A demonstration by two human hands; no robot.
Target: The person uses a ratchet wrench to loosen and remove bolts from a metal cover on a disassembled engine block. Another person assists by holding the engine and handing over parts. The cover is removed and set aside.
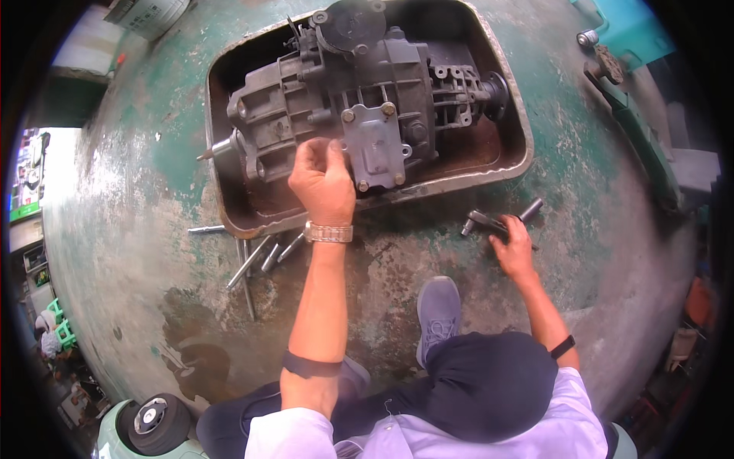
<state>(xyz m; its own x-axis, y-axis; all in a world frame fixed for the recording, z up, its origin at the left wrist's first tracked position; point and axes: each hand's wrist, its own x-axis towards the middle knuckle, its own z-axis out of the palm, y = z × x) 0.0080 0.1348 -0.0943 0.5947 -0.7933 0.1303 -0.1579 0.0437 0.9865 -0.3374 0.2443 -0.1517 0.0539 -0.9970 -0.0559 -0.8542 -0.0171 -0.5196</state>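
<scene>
A grey metal gearbox (290, 99) lies in a shallow rusty metal tray (489, 174) on the floor. Bolted to its near side is a flat cover plate (376, 145) with bolt heads at several corners. My left hand (325, 176) is closed in a pinch at the plate's left edge; whatever the fingertips hold is hidden. Off the tray's right front corner, my right hand (515, 245) grips a ratchet wrench (483, 220) low over the floor. A cylindrical metal piece (531, 209), perhaps a long socket, sits just beyond those fingers.
Several metal bars and tools (252, 264) lie on the floor before the tray's left front corner. A green jack-like tool (638, 138) and a turquoise case (631, 30) stand at the right. My shoe (439, 310) is planted between my arms. A wheeled green seat (149, 424) shows at lower left.
</scene>
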